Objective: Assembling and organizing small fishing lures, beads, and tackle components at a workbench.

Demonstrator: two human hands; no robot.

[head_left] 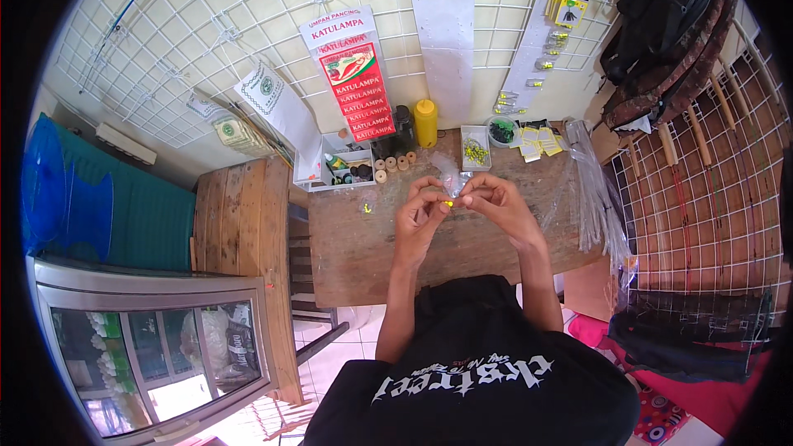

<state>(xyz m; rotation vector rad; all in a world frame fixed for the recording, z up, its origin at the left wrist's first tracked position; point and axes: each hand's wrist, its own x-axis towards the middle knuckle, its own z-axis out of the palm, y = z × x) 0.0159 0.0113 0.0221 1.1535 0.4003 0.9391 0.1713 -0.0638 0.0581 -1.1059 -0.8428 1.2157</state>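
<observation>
Left hand pinches small yellow piece above worktop, between near and far edges; right hand close beside, can't tell if gripping; slack fingertip pressure could drop the piece

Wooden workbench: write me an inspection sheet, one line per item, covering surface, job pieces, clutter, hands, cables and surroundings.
Surface: brown wooden table, worn and marked.
Job pieces: small yellow piece at the left fingertips; clear plastic just beyond.
Clutter: yellow bottle, tan spools and white box of yellow-green pieces toward the back.
Hands: left hand pinches the yellow piece; right hand has curled fingers close by, grip unclear.
Cables: nothing seen that is clearly one.
Surroundings: red packets hang behind the table; glass-fronted cabinet at left.
</observation>
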